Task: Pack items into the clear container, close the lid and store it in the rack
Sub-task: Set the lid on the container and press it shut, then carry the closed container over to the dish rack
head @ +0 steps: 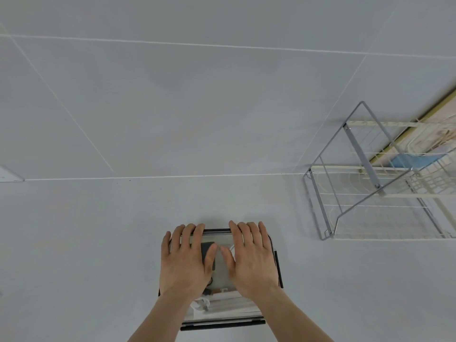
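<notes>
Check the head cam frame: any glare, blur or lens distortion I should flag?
Head view: even, diffuse light, soft shadows only. Wide-angle bend shows in the floor tile lines and splays the wire rack at right. The clear container's lid is hazy, so contents read dimly between left hand and right hand. Overall slightly soft, no motion streaks.

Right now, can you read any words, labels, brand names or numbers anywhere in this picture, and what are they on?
None can be read.
Clear container under both hands: no label shows; the items inside are too blurred.
Wire rack: no text.
White plate at the left edge: blank.
</notes>
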